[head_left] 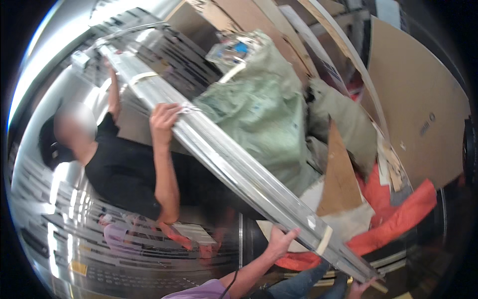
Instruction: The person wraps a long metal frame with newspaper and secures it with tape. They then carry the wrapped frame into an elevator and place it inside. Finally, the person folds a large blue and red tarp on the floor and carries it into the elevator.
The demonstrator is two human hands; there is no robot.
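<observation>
A long bundle of silvery metal profiles (pixel 239 159), bound with pale tape, slants from the upper left to the lower right. My left hand (pixel 281 241), below a purple sleeve, is closed on the bundle's left edge near its lower end. At that end, my right hand (pixel 359 288) grips the profiles from below, partly cut off by the picture's edge. Another person (pixel 129 174) in a black shirt and dark cap steadies the upper part, one hand (pixel 164 119) on the bundle and the other arm raised near its far end.
Full green sacks (pixel 259 124) are heaped beside the bundle. Cardboard and boards lean at the right, including a large brown sheet (pixel 418 104). Orange-red fabric (pixel 398 214) lies below them. A shiny metal wall (pixel 99 249) with reflections stands at left.
</observation>
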